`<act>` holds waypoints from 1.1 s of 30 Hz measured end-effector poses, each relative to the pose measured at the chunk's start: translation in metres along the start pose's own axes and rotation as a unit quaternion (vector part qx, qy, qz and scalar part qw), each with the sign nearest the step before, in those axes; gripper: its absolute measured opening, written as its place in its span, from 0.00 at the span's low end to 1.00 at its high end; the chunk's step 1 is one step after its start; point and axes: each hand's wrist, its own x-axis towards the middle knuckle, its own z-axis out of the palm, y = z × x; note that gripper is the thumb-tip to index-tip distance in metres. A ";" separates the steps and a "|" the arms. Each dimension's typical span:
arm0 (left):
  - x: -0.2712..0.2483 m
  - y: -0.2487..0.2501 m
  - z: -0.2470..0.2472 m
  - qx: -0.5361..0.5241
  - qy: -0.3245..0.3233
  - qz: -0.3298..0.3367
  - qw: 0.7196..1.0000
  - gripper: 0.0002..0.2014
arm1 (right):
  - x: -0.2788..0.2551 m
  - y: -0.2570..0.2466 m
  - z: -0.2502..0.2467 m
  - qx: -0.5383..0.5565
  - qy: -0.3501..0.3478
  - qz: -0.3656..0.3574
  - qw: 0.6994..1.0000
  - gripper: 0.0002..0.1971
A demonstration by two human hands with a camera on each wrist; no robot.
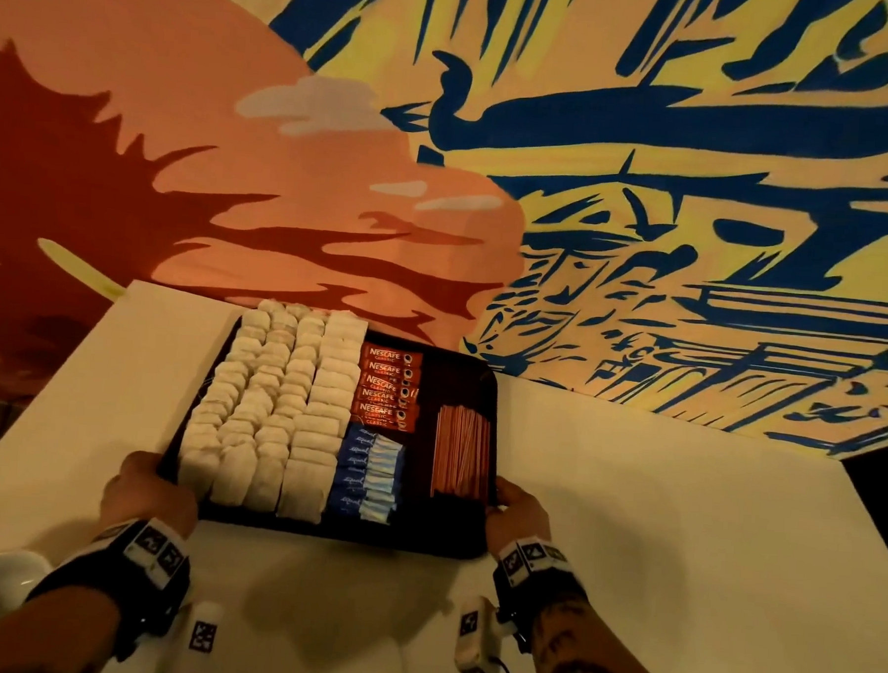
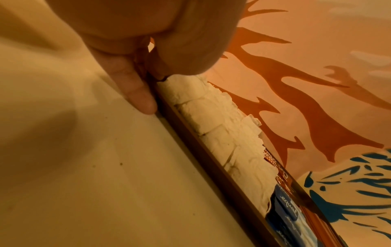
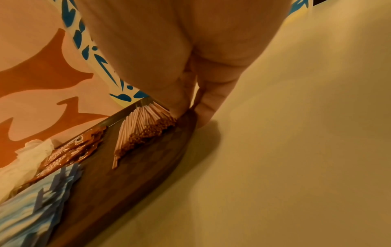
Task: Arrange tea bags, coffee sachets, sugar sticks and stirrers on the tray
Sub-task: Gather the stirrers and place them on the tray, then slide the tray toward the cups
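Closest to me, my left hand (image 1: 148, 485) has the near-left corner of the tray (image 1: 349, 534) pinched, thumb on top by the tea bags and fingers (image 2: 135, 93) tucked against the outer edge. My right hand (image 1: 517, 510) does the same at the near-right corner, thumb over the rim right next to the stirrers (image 1: 460, 453), fingers (image 3: 211, 103) curled under the lip. The tray sits flat on the white table (image 1: 654, 501), up near the painted wall (image 1: 646, 167).

Moving away: sugar sticks (image 1: 368, 474) in a blue stack at the middle front, coffee sachets (image 1: 389, 387) behind them, tea bags (image 1: 274, 404) in four long rows filling the left half.

Looks basically all arranged to me. Handling-wise I'd guess the tray itself is stiff, but everything on it is light and loose, and those stirrers will probably roll if it tips. So I'd keep hold of both corners, level and slow.
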 end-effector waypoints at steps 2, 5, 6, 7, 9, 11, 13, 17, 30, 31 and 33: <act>-0.001 0.002 -0.001 0.004 0.002 -0.001 1.000 0.21 | 0.001 0.001 0.001 -0.001 0.003 -0.005 1.000 0.27; -0.002 0.006 -0.003 0.005 0.000 0.001 1.000 0.20 | 0.000 0.000 0.001 -0.007 0.000 -0.012 1.000 0.27; -0.002 0.007 -0.004 0.005 -0.002 0.002 1.000 0.20 | 0.001 0.000 0.001 -0.013 0.001 -0.013 1.000 0.27; -0.003 0.008 -0.005 0.007 -0.005 0.004 1.000 0.20 | 0.001 -0.001 0.001 -0.019 0.002 -0.014 1.000 0.27; -0.006 0.011 -0.007 0.010 -0.011 0.003 1.000 0.20 | 0.002 0.000 0.001 -0.029 0.003 -0.014 0.999 0.27; -0.009 0.014 -0.010 0.007 -0.017 0.001 1.000 0.21 | 0.002 0.000 0.001 -0.037 0.004 -0.019 0.999 0.26; -0.011 0.016 -0.014 0.007 -0.031 0.008 0.999 0.22 | 0.004 0.000 0.001 -0.041 0.004 -0.020 0.999 0.24; -0.019 0.024 -0.028 0.010 -0.049 -0.001 0.999 0.27 | 0.002 0.000 0.000 -0.056 -0.006 0.010 0.998 0.27; -0.048 -0.045 -0.209 -0.140 -0.058 0.201 0.968 0.03 | -0.131 -0.115 0.045 -0.137 -0.012 -0.296 0.945 0.17; -0.048 -0.061 -0.222 -0.143 -0.056 0.187 0.970 0.02 | -0.149 -0.129 0.056 -0.121 -0.050 -0.310 0.942 0.15; -0.049 -0.093 -0.241 -0.121 -0.041 0.171 0.977 0.01 | -0.187 -0.151 0.081 -0.125 -0.108 -0.367 0.915 0.14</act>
